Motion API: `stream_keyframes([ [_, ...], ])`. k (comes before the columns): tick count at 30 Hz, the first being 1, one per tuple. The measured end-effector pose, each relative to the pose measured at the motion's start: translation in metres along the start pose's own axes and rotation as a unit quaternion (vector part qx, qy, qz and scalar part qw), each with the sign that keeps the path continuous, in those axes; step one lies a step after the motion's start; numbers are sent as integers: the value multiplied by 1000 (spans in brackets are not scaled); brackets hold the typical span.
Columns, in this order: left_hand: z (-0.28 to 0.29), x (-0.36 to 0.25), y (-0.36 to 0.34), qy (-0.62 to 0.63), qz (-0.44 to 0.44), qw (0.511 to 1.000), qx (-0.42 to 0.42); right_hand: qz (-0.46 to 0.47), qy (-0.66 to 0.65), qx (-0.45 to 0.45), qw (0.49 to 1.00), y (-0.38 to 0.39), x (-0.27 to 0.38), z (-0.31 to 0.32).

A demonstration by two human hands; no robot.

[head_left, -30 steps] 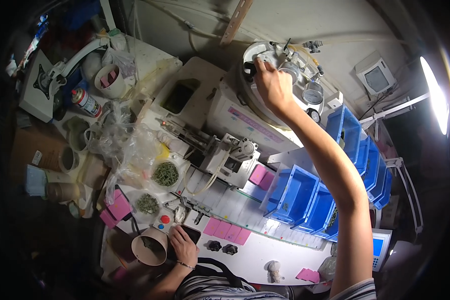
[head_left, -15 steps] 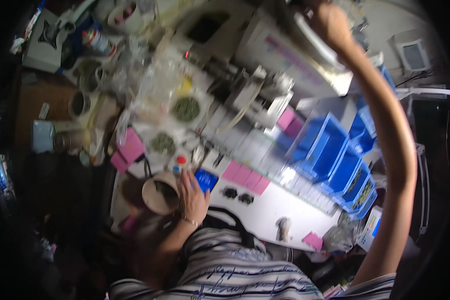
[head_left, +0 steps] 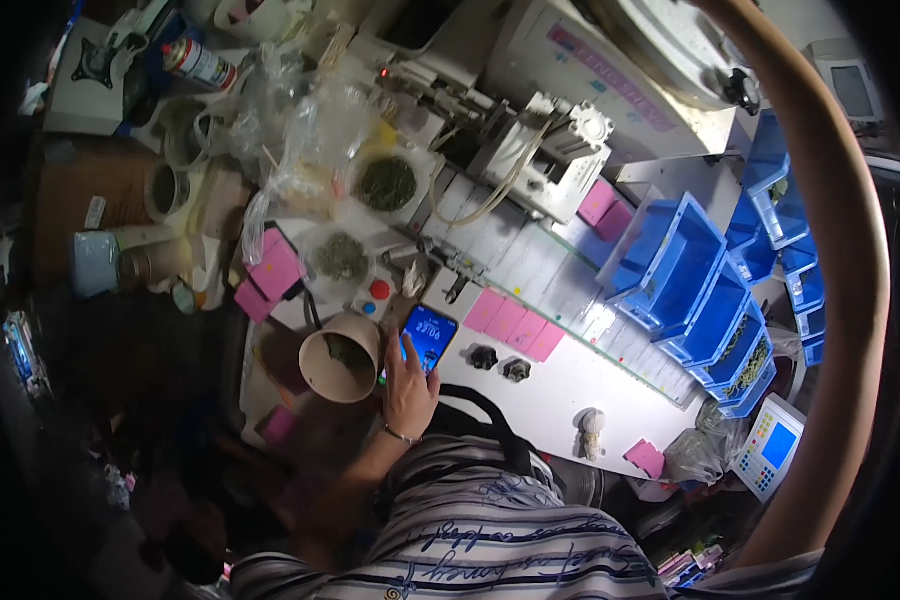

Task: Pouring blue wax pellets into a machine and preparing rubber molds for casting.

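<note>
My left hand [head_left: 410, 398] is over a phone [head_left: 432, 338] with a lit blue screen, fingers stretched out and fingertips touching the screen's lower part. Just left of it, a beige bucket [head_left: 322, 390] with some dark green stuff inside tilts its mouth towards me. A red button [head_left: 379, 289] and a blue button are beyond the phone. My right arm [head_left: 850, 270] reaches up along the right side, past a large round metal bowl [head_left: 660, 40] on a white machine. Its hand is cut off by the top edge.
Blue bins [head_left: 667, 262], some with green bits, stand right of a segmented conveyor [head_left: 570, 285]. Pink blocks [head_left: 510, 325], two black knobs [head_left: 483, 357] and a white mushroom-shaped piece [head_left: 592, 432] are on the white tabletop. Clear plastic bags [head_left: 300, 130] and dishes of green leaves [head_left: 385, 184] lie left.
The view has shifted, so the table items sit slightly farther right. My right hand has gone out past the top edge. My left hand stays at the phone, its fingers now on the screen.
</note>
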State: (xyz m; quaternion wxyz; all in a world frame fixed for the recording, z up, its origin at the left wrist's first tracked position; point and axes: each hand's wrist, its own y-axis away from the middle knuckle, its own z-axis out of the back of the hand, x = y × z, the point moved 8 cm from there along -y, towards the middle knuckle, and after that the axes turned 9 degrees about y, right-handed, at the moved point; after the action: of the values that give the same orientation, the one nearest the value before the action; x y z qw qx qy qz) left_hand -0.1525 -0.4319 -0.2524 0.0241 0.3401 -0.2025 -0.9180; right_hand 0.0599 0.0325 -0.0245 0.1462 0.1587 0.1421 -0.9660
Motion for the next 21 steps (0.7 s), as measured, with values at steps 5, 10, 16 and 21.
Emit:
stream_keyframes([
  [5, 10, 23, 4, 49, 37, 998, -13, 47, 72, 86, 992, -7, 17, -23],
  [10, 17, -24, -12, 83, -77, 993, -18, 72, -78, -48, 993, 45, 12, 58],
  [16, 26, -19, -15, 128, -71, 988, -44, 40, -20, -26, 999, 36, 3, 49],
  [21, 26, -16, -18, 150, -56, 986, -51, -59, -121, 173, 976, 35, -5, 18],
])
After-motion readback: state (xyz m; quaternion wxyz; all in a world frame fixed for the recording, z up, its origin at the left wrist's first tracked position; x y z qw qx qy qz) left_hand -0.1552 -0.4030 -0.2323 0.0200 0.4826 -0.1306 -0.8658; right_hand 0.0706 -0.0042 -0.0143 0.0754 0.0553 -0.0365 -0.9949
